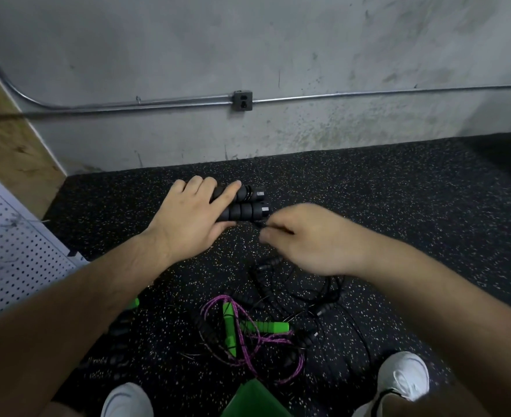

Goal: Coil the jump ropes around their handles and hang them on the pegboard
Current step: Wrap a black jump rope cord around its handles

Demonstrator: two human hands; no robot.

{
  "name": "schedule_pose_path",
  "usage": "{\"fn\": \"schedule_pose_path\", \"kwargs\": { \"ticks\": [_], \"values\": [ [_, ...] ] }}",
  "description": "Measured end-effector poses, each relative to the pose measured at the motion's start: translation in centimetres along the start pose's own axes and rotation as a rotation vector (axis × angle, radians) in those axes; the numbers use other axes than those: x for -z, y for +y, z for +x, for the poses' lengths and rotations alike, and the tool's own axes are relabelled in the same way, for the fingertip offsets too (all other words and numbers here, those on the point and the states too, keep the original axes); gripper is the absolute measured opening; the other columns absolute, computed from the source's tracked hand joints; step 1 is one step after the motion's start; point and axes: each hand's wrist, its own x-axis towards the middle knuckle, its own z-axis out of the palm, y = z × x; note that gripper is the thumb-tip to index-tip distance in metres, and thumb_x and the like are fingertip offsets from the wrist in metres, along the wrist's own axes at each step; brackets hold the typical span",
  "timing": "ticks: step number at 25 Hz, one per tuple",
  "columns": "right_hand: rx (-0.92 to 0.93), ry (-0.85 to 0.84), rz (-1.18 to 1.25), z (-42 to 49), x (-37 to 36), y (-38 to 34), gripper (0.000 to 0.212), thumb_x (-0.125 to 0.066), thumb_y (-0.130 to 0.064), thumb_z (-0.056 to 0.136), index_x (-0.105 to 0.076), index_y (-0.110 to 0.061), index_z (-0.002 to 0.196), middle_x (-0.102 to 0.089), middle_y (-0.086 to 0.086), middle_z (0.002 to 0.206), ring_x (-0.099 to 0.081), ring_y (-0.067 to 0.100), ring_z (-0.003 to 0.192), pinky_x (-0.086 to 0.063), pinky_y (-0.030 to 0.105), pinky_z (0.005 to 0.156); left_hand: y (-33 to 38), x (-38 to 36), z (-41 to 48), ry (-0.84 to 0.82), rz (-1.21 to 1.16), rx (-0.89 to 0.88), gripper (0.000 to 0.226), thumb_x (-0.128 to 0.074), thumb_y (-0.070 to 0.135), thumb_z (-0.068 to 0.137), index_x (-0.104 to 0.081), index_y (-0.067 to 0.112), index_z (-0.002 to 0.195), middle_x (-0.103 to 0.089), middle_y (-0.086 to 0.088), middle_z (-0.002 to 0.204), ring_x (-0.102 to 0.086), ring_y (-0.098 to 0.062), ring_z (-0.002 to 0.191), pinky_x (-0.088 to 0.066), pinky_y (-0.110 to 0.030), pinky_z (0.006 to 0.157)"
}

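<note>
Jump ropes (248,335) mostly sit tangled on the rubber floor (398,206) just ahead of the white shoes (404,374), green handles (263,326) mixed in with the black stuff. Further out, the right hand (311,239) pinches what looks like the thin black cord (261,223), bit blurry tho. Left hand (194,212) has its fingers curled over two black handles (242,203) held side by side. Coiling's barely started imo; next up is snug wraps round that pair. Pegboard (13,251) waits off left.

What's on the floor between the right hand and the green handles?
Head view: loops of black rope between the right hand and green handles.
</note>
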Motion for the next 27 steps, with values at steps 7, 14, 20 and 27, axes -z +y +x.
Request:
{"fn": "schedule_pose_path", "kwargs": {
  "ticks": [7, 14, 20, 27],
  "values": [
    [0.119, 0.376, -0.278, 1.4, 2.2, 3.1, 0.02, -0.051, -0.036, 0.103, -0.071, -0.031, 0.103, -0.06, -0.019, 0.08, -0.049, -0.001, 0.068, -0.039, 0.018, 0.062, 1.5, 1.2, -0.3, 0.079, -0.2, -0.186, 0.07, -0.058, 0.057, 0.087, -0.044, 0.023, 0.147, -0.056, -0.004, 0.113, -0.053, -0.024, 0.102, -0.04, -0.042, 0.085],
    [0.057, 0.259, 0.219, 3.3, 1.9, 7.5, 0.009, -0.068, -0.032, 0.092, -0.076, -0.032, 0.094, -0.075, -0.017, 0.092, -0.069, 0.003, 0.089, -0.055, 0.029, 0.087, 3.0, 3.2, -1.0, 0.071, -0.535, -0.208, 0.07, -0.05, 0.064, 0.089, -0.04, 0.031, 0.15, -0.052, 0.008, 0.121, -0.047, -0.013, 0.11, -0.036, -0.038, 0.095],
    [-0.064, 0.036, 0.77, 3.3, -1.8, 7.1, 0.021, -0.052, -0.01, 0.102, -0.068, -0.011, 0.089, -0.068, 0.004, 0.079, -0.063, 0.013, 0.068, -0.055, 0.03, 0.066, 4.1, 4.2, -1.0, 0.183, -0.659, -0.021, 0.073, -0.055, 0.064, 0.088, -0.04, 0.032, 0.152, -0.051, 0.012, 0.119, -0.047, -0.012, 0.11, -0.036, -0.036, 0.095],
    [-0.04, 0.151, 0.48, 3.0, -5.5, 3.1, 0.028, -0.037, -0.03, 0.108, -0.061, -0.015, 0.104, -0.052, -0.001, 0.072, -0.045, 0.011, 0.057, -0.037, 0.03, 0.05, 1.7, 2.4, 0.8, 0.21, -0.381, 0.195, 0.073, -0.062, 0.059, 0.086, -0.045, 0.029, 0.15, -0.057, -0.002, 0.118, -0.051, -0.025, 0.111, -0.033, -0.041, 0.096]
  ]
}}
